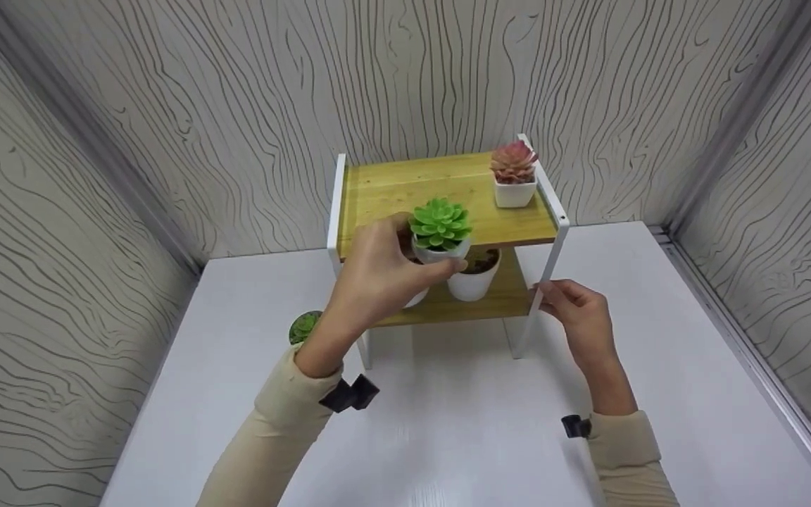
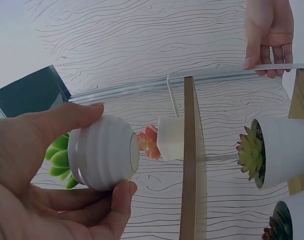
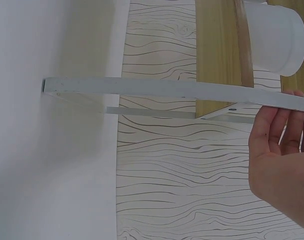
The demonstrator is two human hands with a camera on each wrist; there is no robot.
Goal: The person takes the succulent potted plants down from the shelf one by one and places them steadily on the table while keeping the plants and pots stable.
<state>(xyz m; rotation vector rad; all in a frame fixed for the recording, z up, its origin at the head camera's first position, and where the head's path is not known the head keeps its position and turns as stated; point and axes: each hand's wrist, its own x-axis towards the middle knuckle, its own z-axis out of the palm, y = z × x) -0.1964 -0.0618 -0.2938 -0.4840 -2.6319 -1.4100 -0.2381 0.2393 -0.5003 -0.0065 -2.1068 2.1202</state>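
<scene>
My left hand [image 1: 381, 271] grips a small green succulent [image 1: 441, 224] by its white ribbed pot [image 2: 104, 152], thumb on one side and fingers on the other. It is held in front of the two-tier shelf's upper wooden board [image 1: 412, 186], and in the left wrist view the pot's base is apart from the board. My right hand [image 1: 581, 320] pinches the white metal leg [image 3: 156, 87] on the shelf's right side, with thumb and fingers on either side of it. A pink succulent [image 1: 514, 165] in a square white pot stands at the upper board's right end.
On the lower board [image 1: 441, 310] stand two white round pots with succulents; one pot [image 1: 474, 283] shows plainly, the other is partly behind my left hand. Another green plant [image 1: 305, 325] is on the white table [image 1: 434, 436], partly covered by my left wrist. Patterned walls surround the table.
</scene>
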